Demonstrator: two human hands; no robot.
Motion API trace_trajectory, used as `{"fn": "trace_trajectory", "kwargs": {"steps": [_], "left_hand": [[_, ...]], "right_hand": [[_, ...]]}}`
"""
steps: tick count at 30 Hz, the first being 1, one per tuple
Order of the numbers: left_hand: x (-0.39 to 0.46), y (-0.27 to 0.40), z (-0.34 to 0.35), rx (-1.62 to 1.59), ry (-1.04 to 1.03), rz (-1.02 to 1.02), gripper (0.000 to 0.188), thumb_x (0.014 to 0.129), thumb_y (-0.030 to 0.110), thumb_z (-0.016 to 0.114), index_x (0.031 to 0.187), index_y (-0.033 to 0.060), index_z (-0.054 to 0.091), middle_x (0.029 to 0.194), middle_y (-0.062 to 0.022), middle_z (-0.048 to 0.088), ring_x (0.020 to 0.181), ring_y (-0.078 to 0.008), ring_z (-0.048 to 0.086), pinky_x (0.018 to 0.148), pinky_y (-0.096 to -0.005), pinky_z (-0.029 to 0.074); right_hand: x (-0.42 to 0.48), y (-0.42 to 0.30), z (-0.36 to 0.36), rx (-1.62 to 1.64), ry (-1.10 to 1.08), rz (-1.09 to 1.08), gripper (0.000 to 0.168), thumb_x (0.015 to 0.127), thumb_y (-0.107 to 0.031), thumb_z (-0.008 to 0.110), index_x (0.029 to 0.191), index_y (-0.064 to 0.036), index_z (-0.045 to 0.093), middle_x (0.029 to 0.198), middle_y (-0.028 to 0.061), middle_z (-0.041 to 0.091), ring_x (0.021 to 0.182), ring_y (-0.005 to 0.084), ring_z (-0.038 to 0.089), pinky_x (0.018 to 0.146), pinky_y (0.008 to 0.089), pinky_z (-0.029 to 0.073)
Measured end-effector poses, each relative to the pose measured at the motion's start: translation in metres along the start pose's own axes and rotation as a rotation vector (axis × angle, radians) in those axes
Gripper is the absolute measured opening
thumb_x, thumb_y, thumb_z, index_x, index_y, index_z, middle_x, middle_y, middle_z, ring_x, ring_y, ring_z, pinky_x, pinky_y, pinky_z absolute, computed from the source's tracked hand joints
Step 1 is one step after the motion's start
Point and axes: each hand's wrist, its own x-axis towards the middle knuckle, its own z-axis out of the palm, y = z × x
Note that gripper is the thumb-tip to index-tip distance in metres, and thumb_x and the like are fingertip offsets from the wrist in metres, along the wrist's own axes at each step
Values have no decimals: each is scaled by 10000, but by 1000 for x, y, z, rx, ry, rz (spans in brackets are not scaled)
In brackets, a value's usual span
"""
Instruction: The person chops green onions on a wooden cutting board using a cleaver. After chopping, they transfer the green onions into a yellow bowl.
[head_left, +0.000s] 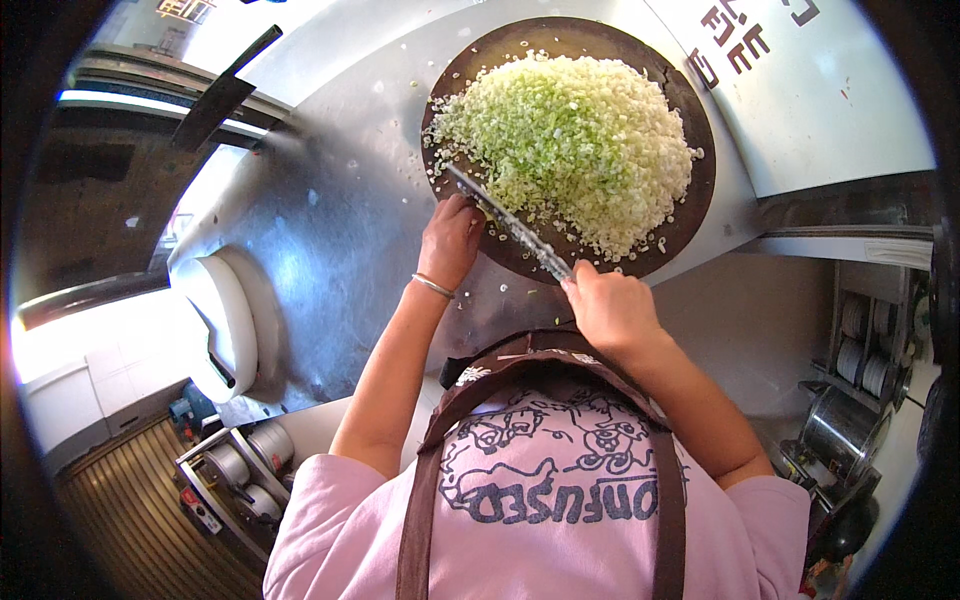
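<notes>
My right hand (619, 307) grips a kitchen knife (517, 229) at its near end. The blade is seen almost edge-on and slants up and left across the near side of a round, dark chopping board (694, 202). Bits of onion cling along it. My left hand (452, 231), a bangle at its wrist, is at the board's near left edge with fingers curled close beside the blade. Whether those fingers pinch anything is hidden. A large heap of chopped spring onion (577, 142), pale with a green patch, covers most of the board.
The board rests on a metal worktop (337, 217) with scattered onion bits. A white round tub (225, 330) stands at the left. A panel with dark lettering (817, 97) borders the right. Below are racks of metal containers (232, 469) and a steel pot (840, 431).
</notes>
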Motion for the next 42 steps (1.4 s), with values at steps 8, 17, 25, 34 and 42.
{"fn": "trace_trajectory", "kwargs": {"steps": [8,17,25,34,42], "left_hand": [[-2,1,-1,13,-9,-1,98,737,18,624,835,22,615,965,-119,586,895,-314,574,773,-372,483],[-6,-2,0,34,-2,6,112,737,0,620,846,24,623,947,-119,583,891,-310,580,770,-362,488],[7,1,10,-38,69,6,104,730,-6,625,827,28,608,907,-101,582,849,-301,576,750,-368,485],[9,0,11,-35,88,31,96,724,-5,630,812,26,607,905,-97,585,853,-297,579,749,-357,486],[9,-7,10,-60,68,9,61,755,24,634,806,14,603,904,-122,588,806,-317,591,707,-371,498]], "right_hand": [[2,5,14,-23,6,-42,257,904,-286,503,827,-46,555,656,175,635,608,353,644,548,458,509],[4,6,18,58,17,-26,263,893,-294,524,826,-42,557,642,184,616,629,381,623,582,487,490],[11,12,-22,-52,231,-42,224,901,-276,522,841,-60,518,596,171,605,576,363,628,518,465,494],[31,27,2,-94,239,-76,231,906,-268,516,843,-46,522,588,161,606,560,361,624,506,459,490],[2,8,-10,-93,93,-66,225,899,-291,516,854,-71,520,577,175,590,553,384,600,515,496,461]]}}
